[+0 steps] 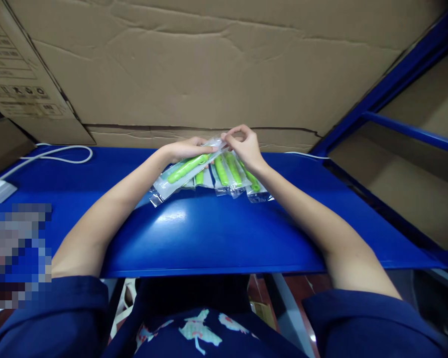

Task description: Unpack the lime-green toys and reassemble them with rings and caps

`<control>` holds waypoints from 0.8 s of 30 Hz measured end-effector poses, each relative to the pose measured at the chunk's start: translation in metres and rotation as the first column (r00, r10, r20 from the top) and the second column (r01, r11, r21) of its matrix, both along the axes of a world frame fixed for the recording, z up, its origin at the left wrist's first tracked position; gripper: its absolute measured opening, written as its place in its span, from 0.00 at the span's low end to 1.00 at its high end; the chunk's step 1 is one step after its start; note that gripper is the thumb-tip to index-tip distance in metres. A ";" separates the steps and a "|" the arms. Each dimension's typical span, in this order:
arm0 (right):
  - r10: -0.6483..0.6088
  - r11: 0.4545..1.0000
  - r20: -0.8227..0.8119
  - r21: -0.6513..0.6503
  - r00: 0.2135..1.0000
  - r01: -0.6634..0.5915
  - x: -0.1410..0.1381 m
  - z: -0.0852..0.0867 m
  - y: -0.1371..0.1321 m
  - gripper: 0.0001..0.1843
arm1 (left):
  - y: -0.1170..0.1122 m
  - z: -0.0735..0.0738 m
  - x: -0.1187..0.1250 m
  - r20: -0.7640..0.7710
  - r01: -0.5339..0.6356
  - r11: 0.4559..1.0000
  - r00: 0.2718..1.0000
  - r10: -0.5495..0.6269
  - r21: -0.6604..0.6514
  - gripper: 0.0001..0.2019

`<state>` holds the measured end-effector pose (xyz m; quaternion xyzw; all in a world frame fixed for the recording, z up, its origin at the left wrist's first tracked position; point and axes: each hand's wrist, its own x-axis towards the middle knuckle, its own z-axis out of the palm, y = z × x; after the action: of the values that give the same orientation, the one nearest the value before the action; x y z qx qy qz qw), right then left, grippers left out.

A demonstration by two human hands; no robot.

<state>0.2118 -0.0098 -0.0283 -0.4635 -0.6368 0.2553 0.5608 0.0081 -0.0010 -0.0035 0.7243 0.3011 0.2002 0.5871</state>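
The left hand (188, 148) is nearly flat, fingers stretched along a fan of clear bags (209, 174) with green sticks inside, gripping its upper end. The right hand (247, 147) is curled tight, thumb and forefinger pinching the top corner of the same fan. The bags sit at the middle of the desk's (209, 233) far edge, their lower ends touching it or just above; I cannot tell which. Cardboard (227, 64) stands close behind. A cable (56, 154) loops at the far left corner, and a blue rail (395, 69) bounds the right edge. The near half is bare between the forearms.
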 end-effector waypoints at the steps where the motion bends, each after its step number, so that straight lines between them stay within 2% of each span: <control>1: -0.009 1.000 0.024 0.014 1.000 0.009 -0.001 0.000 -0.002 0.25 | 0.000 0.000 0.000 0.006 0.000 1.000 1.000 0.000 0.005 0.16; 8: -0.013 0.999 0.303 0.038 0.953 0.002 -0.009 0.003 -0.018 0.31 | 0.006 -0.003 -0.003 -0.010 -0.070 0.996 0.997 0.071 0.047 0.13; 11: 0.000 0.999 0.344 0.033 0.939 -0.012 -0.013 0.003 -0.021 0.30 | 0.008 0.000 -0.009 -0.035 -0.098 0.992 0.994 0.101 0.082 0.13; 15: 0.032 0.996 0.278 0.071 0.960 -0.054 -0.011 -0.003 -0.014 0.23 | 0.007 0.002 -0.011 0.014 -0.132 0.990 0.991 0.132 0.039 0.14; 18: -0.005 0.998 0.163 0.070 0.987 -0.006 -0.008 -0.012 -0.004 0.23 | 0.006 0.001 -0.007 0.087 -0.158 0.987 0.983 0.159 -0.017 0.15; 21: 0.061 0.996 0.029 -0.069 0.998 -0.059 -0.007 -0.017 0.000 0.28 | 0.004 -0.003 -0.001 0.143 -0.182 0.977 0.970 0.197 -0.110 0.15; 24: 0.243 0.931 -0.106 -0.253 0.964 -0.262 -0.009 -0.014 -0.002 0.26 | 0.003 -0.005 0.004 0.181 -0.184 0.967 0.959 0.216 -0.178 0.15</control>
<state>0.2031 -0.0114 -0.0423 -0.4388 -0.6305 0.4247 0.4791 0.0126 0.0016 -0.0090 0.6170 0.3280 0.3053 0.6469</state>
